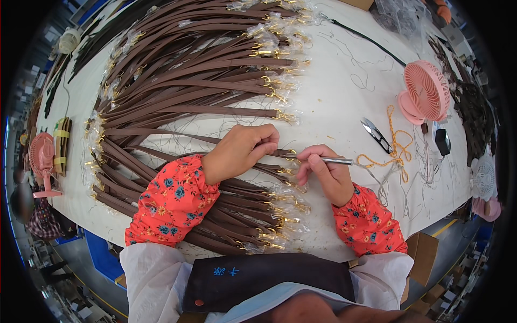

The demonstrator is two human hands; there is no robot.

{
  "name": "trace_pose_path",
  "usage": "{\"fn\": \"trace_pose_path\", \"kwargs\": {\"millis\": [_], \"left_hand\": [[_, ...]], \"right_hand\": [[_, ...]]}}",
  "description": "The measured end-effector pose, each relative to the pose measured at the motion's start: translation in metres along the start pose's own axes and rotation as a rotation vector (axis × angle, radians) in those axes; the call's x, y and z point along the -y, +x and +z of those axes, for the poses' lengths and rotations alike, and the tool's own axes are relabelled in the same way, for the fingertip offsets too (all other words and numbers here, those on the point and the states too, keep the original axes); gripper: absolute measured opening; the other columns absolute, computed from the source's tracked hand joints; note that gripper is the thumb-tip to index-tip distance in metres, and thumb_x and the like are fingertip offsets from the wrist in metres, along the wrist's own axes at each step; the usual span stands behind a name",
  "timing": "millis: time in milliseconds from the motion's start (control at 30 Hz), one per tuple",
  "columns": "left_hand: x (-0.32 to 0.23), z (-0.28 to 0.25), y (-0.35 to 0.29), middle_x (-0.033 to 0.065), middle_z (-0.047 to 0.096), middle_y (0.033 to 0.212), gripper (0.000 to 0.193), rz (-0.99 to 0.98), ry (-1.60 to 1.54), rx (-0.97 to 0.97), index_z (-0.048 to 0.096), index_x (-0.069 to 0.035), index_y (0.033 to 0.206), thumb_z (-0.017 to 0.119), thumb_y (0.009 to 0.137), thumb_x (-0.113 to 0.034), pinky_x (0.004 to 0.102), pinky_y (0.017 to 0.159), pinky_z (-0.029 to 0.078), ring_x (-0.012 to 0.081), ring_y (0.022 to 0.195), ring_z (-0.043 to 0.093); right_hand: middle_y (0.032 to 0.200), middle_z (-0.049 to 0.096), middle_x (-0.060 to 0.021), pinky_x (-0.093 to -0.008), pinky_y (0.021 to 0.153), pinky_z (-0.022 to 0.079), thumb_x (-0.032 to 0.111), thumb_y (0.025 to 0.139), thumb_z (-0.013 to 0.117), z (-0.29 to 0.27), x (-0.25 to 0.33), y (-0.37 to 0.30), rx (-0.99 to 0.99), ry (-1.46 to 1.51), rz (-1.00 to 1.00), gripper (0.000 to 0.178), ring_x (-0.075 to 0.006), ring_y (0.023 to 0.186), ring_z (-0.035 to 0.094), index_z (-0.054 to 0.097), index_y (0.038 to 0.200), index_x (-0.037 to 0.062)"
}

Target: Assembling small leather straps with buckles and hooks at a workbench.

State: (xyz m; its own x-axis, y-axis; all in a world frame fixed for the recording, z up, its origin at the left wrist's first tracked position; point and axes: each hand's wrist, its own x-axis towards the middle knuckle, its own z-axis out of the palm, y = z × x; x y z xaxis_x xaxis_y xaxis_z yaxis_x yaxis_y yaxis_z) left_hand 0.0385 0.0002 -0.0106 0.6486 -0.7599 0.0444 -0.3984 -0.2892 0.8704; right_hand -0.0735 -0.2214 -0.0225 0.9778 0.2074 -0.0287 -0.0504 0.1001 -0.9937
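My left hand [243, 151] is closed, its fingers pinching a brown strap [281, 154] close to its gold-coloured clasp. Just to its right, my right hand [327, 175] grips a slim metal pen-shaped tool [340, 160], with a thin grey cord [372, 173] trailing from its back end. The tool's front end is hidden behind my fingers, near the clasp. Around and under my left arm lie many more brown straps [194, 86] in bundles, their gold clasps [269, 86] wrapped in clear plastic.
Right of my hands lie black-handled thread snips [376, 135] and a tangled yellow cord [397, 153]. A pink desk fan [425, 91] stands beyond them. Another pink fan [43, 156] is at the left edge. Loose threads are scattered over the white tabletop [344, 102].
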Motion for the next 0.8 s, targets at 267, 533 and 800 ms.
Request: {"fn": "trace_pose_path", "kwargs": {"millis": [267, 533, 800], "left_hand": [[0.004, 0.003, 0.0, 0.0104, 0.066, 0.075, 0.008, -0.027, -0.043, -0.028, 0.057, -0.003, 0.098, 0.058, 0.093, -0.009, 0.0346, 0.063, 0.05, 0.0287, 0.066, 0.064], [-0.012, 0.012, 0.002, 0.0069, 0.064, 0.079, 0.013, -0.045, 0.297, -0.004, 0.063, -0.007, 0.097, 0.064, 0.089, -0.017, 0.0411, 0.063, 0.048, 0.0294, 0.073, 0.063], [0.0, 0.017, 0.002, 0.0101, 0.065, 0.079, 0.012, -0.017, 0.312, -0.07, 0.063, -0.006, 0.094, 0.063, 0.089, -0.018, 0.0392, 0.064, 0.048, 0.0305, 0.073, 0.063]], "right_hand": [[0.084, 0.064, -0.0071, -0.0259, 0.069, 0.05, 0.023, 0.106, 0.044, 0.0, 0.0, 0.0, 0.013, -0.018, -0.005, 0.028, -0.0115, 0.074, 0.061, 0.055, 0.115, -0.0012], [0.072, 0.062, -0.008, -0.026, 0.066, 0.049, 0.022, 0.105, 0.044, -0.001, 0.004, -0.002, -0.139, 0.065, -0.045, 0.027, -0.0134, 0.065, 0.06, 0.055, 0.106, -0.0023], [0.079, 0.063, -0.0075, -0.0262, 0.067, 0.049, 0.024, 0.105, 0.045, -0.001, 0.0, 0.001, -0.078, 0.028, -0.025, 0.028, -0.0131, 0.069, 0.06, 0.055, 0.108, -0.0022]]}}
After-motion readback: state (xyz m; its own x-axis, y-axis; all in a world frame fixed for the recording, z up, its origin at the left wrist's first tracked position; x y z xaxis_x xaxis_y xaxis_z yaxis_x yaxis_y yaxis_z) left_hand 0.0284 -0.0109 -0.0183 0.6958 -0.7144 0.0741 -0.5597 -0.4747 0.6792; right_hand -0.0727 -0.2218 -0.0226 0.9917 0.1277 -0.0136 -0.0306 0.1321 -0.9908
